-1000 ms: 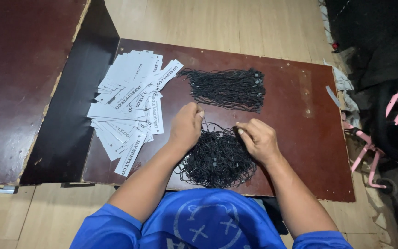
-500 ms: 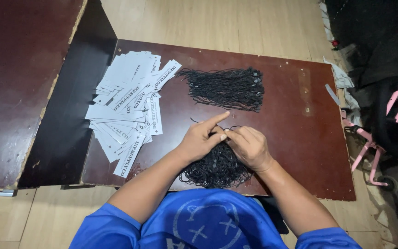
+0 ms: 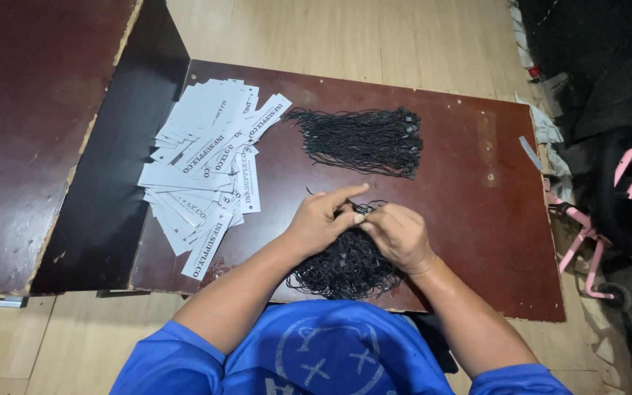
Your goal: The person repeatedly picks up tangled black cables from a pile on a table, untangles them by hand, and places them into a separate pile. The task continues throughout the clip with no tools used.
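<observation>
My left hand [image 3: 321, 219] and my right hand [image 3: 398, 234] meet fingertip to fingertip over a tangled heap of black strings [image 3: 345, 267] near the front edge of a dark red board [image 3: 477, 197]. Both hands pinch at a thin black string pulled up from that heap; the string itself is barely visible between the fingers. A second, neater bundle of black strings [image 3: 363, 140] lies farther back on the board. A fanned pile of white printed paper tags [image 3: 202, 164] lies to the left of my left hand.
A black panel [image 3: 111, 175] and another dark red board [image 3: 27, 124] lie to the left on the wooden floor [image 3: 345, 33]. Dark fabric and a pink-framed object [image 3: 608, 219] crowd the right edge. My blue shirt [image 3: 316, 351] fills the bottom.
My hands were apart, pressed into the string heap; they have come together above it, fingertips now pinching a string. The tags and far bundle have not moved.
</observation>
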